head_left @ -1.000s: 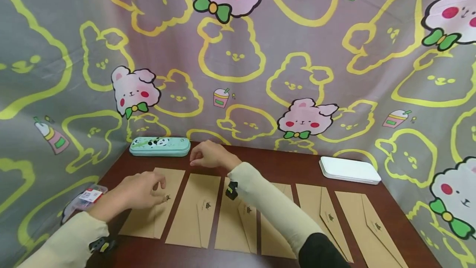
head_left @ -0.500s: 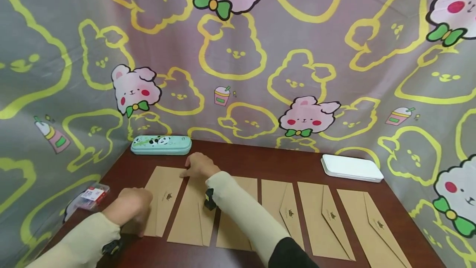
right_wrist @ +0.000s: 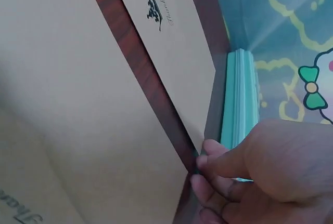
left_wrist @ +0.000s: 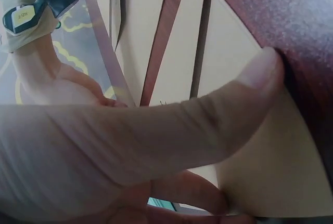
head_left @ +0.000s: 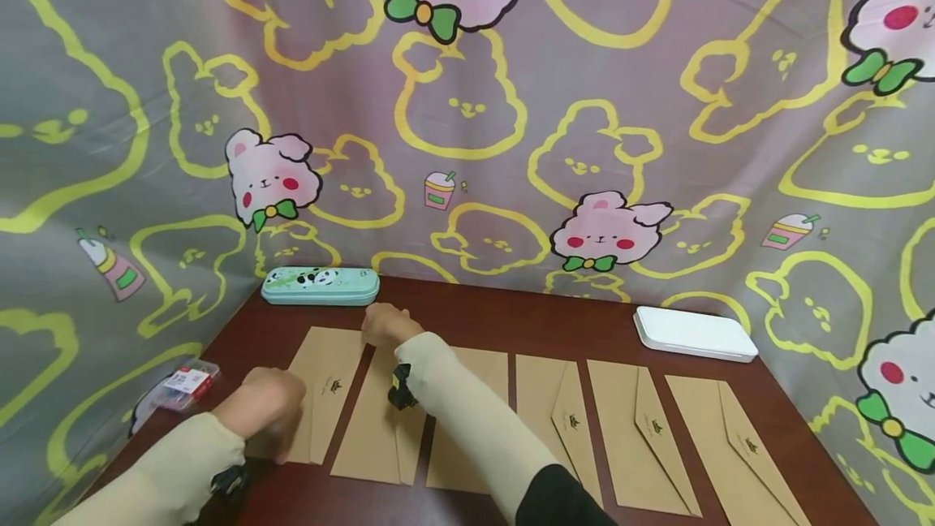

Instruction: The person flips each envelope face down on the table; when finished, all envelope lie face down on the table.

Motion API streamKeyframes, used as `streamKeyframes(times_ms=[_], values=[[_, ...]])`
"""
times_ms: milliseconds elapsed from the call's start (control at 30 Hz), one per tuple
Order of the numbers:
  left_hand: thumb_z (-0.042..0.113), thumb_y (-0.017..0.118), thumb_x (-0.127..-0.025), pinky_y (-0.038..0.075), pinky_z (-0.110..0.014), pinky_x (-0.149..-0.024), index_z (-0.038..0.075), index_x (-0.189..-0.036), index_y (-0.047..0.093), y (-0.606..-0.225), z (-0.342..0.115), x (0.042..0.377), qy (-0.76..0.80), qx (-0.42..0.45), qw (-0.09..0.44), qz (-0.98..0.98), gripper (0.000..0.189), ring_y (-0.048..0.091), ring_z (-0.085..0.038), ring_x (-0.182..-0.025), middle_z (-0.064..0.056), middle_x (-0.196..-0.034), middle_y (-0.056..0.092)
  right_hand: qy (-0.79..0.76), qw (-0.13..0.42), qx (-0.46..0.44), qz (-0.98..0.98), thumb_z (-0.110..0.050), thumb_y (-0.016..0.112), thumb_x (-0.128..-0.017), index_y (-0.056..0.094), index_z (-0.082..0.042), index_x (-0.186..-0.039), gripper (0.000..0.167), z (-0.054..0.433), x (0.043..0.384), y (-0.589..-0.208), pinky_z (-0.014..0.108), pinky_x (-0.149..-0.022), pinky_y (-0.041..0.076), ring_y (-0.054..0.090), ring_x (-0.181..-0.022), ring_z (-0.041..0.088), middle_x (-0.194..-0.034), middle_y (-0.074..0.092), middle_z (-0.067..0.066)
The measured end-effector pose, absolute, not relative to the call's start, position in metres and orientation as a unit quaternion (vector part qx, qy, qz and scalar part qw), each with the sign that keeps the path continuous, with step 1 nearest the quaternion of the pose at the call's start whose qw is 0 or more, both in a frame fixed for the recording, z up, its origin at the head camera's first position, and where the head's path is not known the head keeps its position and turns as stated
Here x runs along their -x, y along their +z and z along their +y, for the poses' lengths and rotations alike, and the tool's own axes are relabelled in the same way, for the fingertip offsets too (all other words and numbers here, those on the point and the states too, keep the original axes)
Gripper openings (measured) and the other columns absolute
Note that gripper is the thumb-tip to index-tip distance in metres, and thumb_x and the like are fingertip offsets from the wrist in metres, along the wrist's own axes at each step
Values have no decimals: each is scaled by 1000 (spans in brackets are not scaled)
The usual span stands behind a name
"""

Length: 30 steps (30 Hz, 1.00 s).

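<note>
Several kraft-paper envelopes lie side by side in a row on the table. My left hand (head_left: 266, 400) is at the near left corner of the leftmost envelope (head_left: 336, 355), its thumb (left_wrist: 260, 73) along the near edge and a curled finger (left_wrist: 195, 187) against another edge. At that same envelope's far right corner, my right hand (head_left: 389, 325) pinches with its fingertips (right_wrist: 208, 161), beside the second envelope (head_left: 365, 437). A crown print with small lettering shows on the leftmost envelope in the right wrist view.
A mint-green panda-print tin case (head_left: 321, 286) stands at the back left, and a white tin case (head_left: 694, 333) at the back right. A small clear plastic box (head_left: 188, 384) with a red-and-white label sits by the left edge. A patterned curtain (head_left: 467, 177) hangs behind.
Both hands have come down onto the leftmost envelope, the left to its near corner, the right to its far right corner. Over the last half second they have barely moved.
</note>
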<state>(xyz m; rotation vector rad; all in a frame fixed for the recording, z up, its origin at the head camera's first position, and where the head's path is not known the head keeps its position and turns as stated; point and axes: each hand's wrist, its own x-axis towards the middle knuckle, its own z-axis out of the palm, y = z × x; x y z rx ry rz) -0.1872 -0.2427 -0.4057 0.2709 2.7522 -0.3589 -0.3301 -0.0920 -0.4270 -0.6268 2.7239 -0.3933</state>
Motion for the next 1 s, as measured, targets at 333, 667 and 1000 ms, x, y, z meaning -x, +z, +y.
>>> streamKeyframes(times_ms=[333,667,1000], values=[[45,103,-47,58,-50,-78,9,-77,59,-405,-244,190,-133,-97,186,969,64,61,-24,-76,-6,-75,62,-227,126,249,933,-8,64,-98,73,-16,-105,14,-85,344,-433,23,-67,46,54,-78,10,-102,71,-2],[46,103,-49,56,-57,-85,6,-87,60,-407,-239,191,-98,-87,218,967,70,65,-31,-88,-12,-88,66,-286,61,357,887,-11,79,-90,79,-12,-101,11,-58,350,-430,15,-73,51,70,-86,6,-99,79,0],[24,101,-55,57,-50,-74,6,-80,59,-403,-251,186,-29,-110,235,965,52,61,-26,-78,-10,-80,62,-286,14,413,865,-17,75,-94,79,-14,-99,7,-55,352,-424,14,-80,52,72,-91,5,-100,79,-2]])
